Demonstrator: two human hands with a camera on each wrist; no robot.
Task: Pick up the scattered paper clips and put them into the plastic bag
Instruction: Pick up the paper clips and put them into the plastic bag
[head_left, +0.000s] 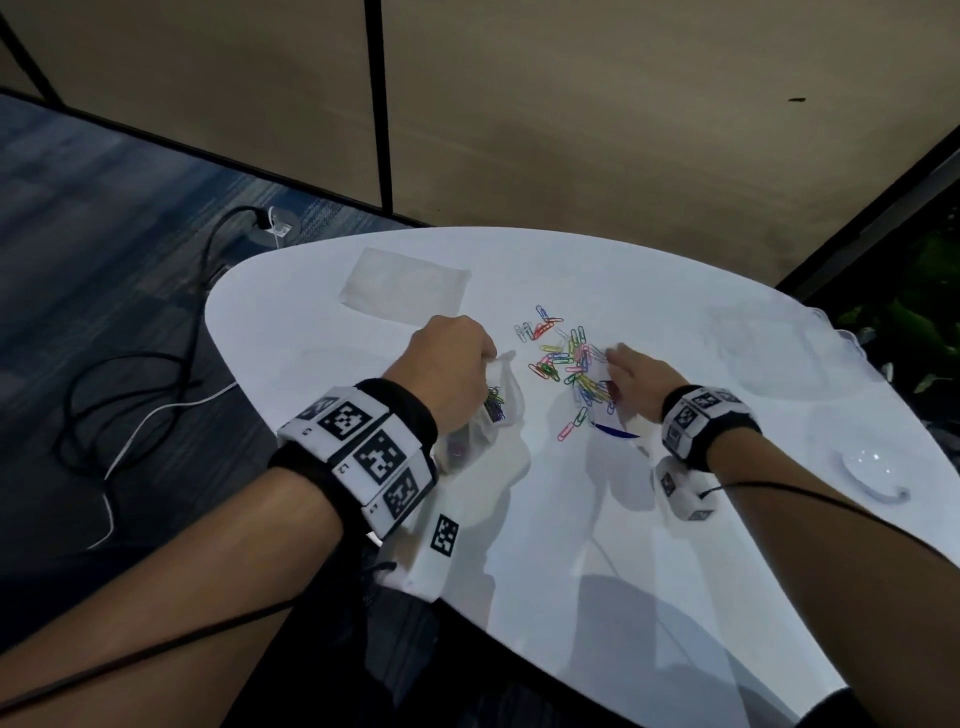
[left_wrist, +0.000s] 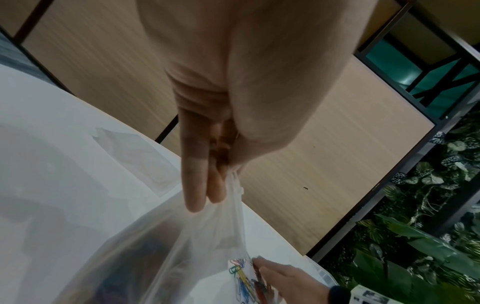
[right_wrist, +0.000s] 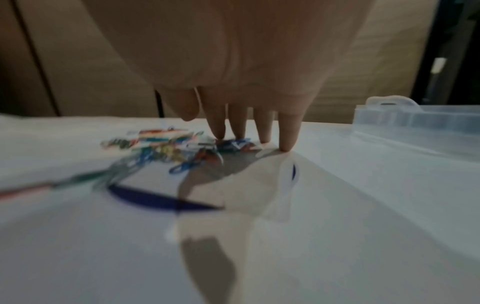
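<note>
A heap of coloured paper clips lies in the middle of the white table. My left hand pinches the top edge of a clear plastic bag, which hangs beside the heap and holds a few clips. In the left wrist view the fingers grip the bag by its rim. My right hand reaches into the right side of the heap. Its straight fingertips press down on the clips and the tabletop. Nothing is pinched between them.
A second flat clear bag lies at the table's far left. A clear plastic box stands at the right, seen also as the box in the right wrist view. A clear lid lies near the right edge. Cables trail on the floor at left.
</note>
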